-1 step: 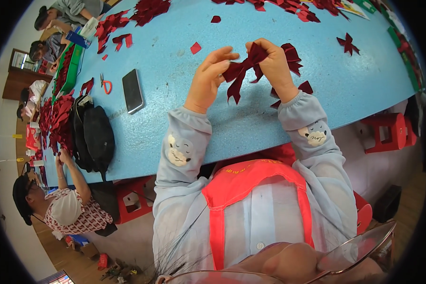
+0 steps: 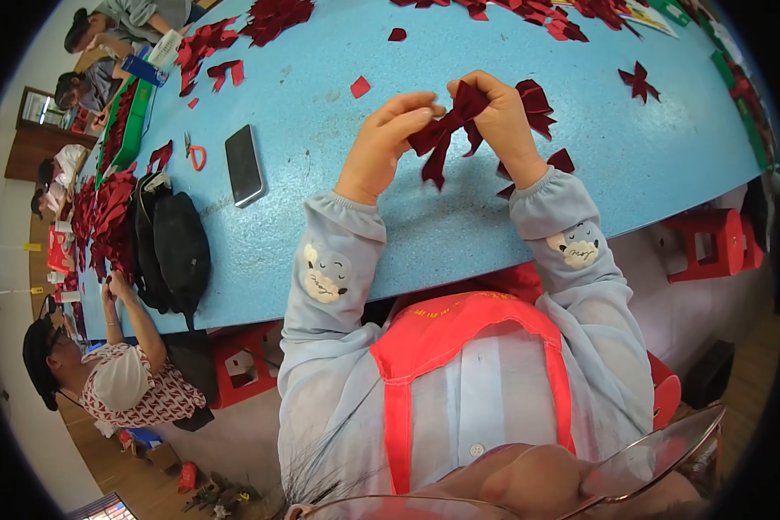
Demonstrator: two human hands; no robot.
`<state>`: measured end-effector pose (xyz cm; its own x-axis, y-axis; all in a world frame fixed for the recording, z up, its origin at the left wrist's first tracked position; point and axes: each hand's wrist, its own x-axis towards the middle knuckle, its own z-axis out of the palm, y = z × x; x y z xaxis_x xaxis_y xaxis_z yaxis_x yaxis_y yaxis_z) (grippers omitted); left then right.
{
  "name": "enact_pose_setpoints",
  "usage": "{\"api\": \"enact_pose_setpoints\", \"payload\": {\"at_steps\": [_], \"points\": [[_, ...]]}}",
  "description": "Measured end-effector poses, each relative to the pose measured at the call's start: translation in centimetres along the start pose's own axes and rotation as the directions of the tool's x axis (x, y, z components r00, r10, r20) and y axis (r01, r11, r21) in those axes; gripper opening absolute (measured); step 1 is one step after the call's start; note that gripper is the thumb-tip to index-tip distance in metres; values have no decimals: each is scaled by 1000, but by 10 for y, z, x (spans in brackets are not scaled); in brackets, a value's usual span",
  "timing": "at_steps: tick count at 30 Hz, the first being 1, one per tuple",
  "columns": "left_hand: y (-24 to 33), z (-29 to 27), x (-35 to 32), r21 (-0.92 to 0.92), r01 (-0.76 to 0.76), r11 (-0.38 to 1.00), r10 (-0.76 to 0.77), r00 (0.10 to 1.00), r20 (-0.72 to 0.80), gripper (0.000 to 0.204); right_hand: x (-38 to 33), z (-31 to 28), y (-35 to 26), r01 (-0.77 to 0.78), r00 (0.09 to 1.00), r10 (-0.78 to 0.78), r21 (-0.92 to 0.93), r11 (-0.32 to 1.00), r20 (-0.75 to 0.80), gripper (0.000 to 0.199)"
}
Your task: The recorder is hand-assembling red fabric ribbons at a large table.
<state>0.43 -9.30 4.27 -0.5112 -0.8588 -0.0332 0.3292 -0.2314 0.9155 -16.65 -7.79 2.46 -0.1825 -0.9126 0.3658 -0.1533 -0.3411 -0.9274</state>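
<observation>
Holding the dark red bow (image 2: 449, 126) between my two hands, I keep it above the blue table (image 2: 321, 247). My right hand (image 2: 501, 117) grips the loop on its side, thumb and forefinger pinched at the upper edge. My left hand (image 2: 378, 147) is half curled, its fingertips at the opposite loop; I cannot tell whether they grip it or only touch it. The bow's tails hang down in the gap between my hands, pointing toward me.

Just beyond my right hand, on its outer side, lies another red bow (image 2: 536, 109), partly hidden by that hand. More red ribbon (image 2: 562, 161) sits by my right wrist, and a small bow (image 2: 639, 83) lies well out to the right of it. Ahead of my left hand is a red scrap (image 2: 360, 87). To that hand's left lie a phone (image 2: 245, 166), then orange-handled scissors (image 2: 197, 158), with a black bag (image 2: 180, 251) nearer my body.
</observation>
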Motion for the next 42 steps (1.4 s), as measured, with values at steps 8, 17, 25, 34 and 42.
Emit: {"api": "enact_pose_setpoints", "payload": {"at_steps": [8,17,25,34,42], "points": [[1,14,1,93,126,988,-127,992,10,20,-5,13,0,13,999,-15,46,999,31,7],[-2,12,4,147,106,983,-107,994,-5,14,-9,14,8,1,1000,-3,85,996,15,9],[-5,14,5,177,121,977,-116,992,-39,17,-1,5,10,135,990,-126,-173,976,61,11],[-15,7,6,51,144,988,-146,988,41,15,6,-10,8,54,939,-47,-10,999,341,16],[-14,-1,-5,75,209,975,-213,975,56,14,-11,-13,15,615,773,-551,-582,532,314,27]]}}
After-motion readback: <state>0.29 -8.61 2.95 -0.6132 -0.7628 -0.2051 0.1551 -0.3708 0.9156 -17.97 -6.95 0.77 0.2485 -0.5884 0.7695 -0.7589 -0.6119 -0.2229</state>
